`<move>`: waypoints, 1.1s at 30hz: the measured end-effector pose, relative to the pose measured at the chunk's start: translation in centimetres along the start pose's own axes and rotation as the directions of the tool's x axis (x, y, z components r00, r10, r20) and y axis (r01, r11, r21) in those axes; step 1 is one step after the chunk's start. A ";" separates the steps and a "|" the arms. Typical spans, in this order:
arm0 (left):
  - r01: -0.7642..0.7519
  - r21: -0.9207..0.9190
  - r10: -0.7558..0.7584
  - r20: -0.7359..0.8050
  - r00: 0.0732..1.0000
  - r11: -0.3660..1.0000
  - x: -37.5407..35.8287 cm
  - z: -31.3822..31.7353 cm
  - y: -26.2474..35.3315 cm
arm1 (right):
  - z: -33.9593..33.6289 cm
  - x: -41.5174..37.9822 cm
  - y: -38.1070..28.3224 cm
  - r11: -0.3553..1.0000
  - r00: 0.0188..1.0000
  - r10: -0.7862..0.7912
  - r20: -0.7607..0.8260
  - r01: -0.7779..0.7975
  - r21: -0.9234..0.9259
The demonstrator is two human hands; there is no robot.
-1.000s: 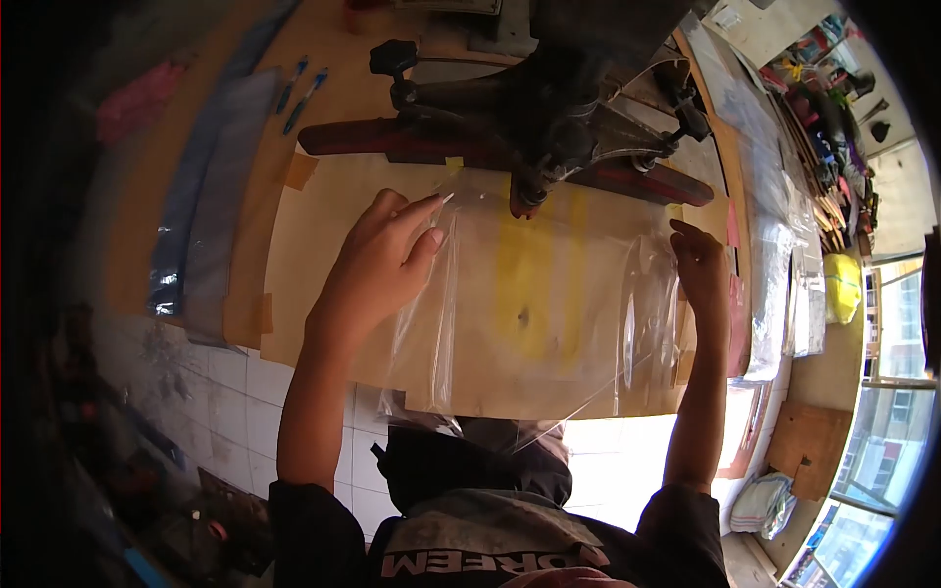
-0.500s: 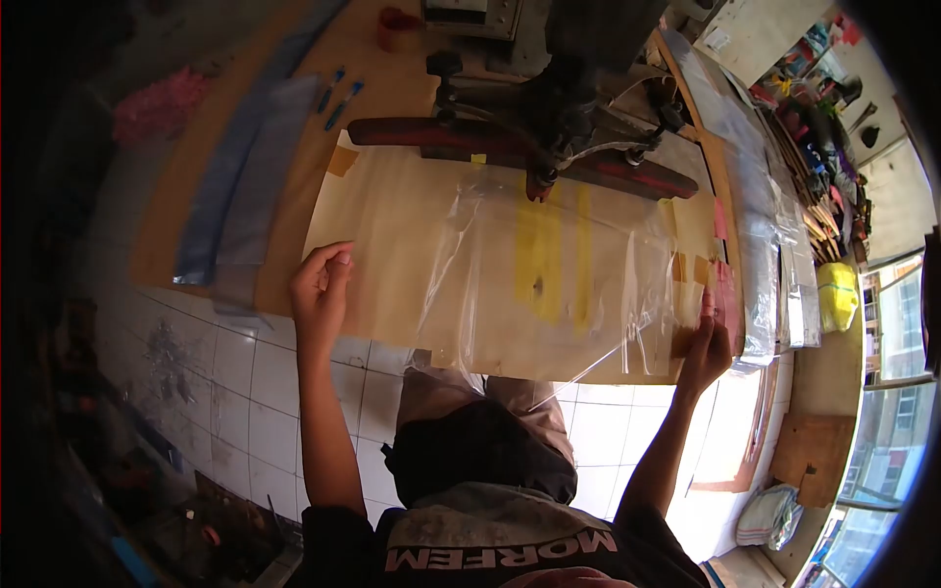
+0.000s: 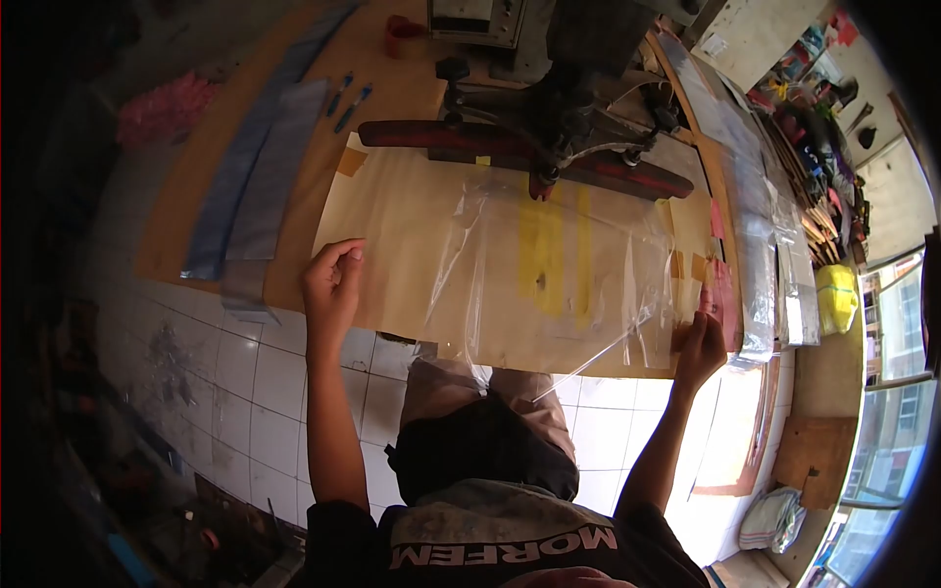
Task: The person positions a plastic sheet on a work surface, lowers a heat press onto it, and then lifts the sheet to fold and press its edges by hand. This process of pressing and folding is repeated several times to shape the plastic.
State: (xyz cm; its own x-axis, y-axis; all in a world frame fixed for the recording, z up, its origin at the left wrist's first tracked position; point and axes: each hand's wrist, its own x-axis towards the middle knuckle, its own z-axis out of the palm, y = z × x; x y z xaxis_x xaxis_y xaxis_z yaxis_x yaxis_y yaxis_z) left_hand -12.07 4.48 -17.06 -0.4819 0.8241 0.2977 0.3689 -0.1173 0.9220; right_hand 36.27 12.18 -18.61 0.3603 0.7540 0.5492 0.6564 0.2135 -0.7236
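A clear plastic sheet (image 3: 564,338), creased and shiny, lies over the tan board (image 3: 392,206), and its front part hangs past the board's edge above my lap. My left hand (image 3: 335,282) is at the board's left front side with thumb and curled fingers together; anything between them is hidden. At the right front corner, my right hand (image 3: 702,345) is closed in a pinch beside the sheet's right side, and what it pinches does not show. Beyond the sheet, a press with a long dark red bar (image 3: 441,134) spans the back of the board. Yellow strips (image 3: 559,255) show under the plastic.
Two blue pens (image 3: 353,108) and bluish plastic strips (image 3: 257,186) lie at the left. A red tape roll (image 3: 404,37) stands at the back. Stacked plastic sheets (image 3: 760,225) line the right side. Pink material (image 3: 167,108) is at far left.
The view has shifted slightly. My right hand's raised finger has drawn down into a tighter pinch. My left hand stays nearly in place, and the plastic sheet lies much the same.
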 end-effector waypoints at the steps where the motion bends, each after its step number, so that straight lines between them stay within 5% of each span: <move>1: 0.000 0.000 0.000 -0.001 1.000 1.000 0.0 0.0 0.1 | 0.0 0.0 -0.1 1.000 1.000 -0.001 0.000 0.001 0.000; 33: -0.031 0.016 0.031 0.003 1.000 0.999 0.0 0.1 -0.2 | 0.0 -0.1 -1.4 0.999 0.999 -0.038 0.002 0.038 0.007</move>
State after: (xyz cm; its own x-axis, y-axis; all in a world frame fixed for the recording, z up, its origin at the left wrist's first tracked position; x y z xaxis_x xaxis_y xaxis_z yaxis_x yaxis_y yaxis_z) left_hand -12.09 4.50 -17.31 -0.4680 0.8217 0.3252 0.3961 -0.1339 0.9084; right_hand 35.32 11.79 -17.60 0.3337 0.7464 0.5758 0.6649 0.2467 -0.7050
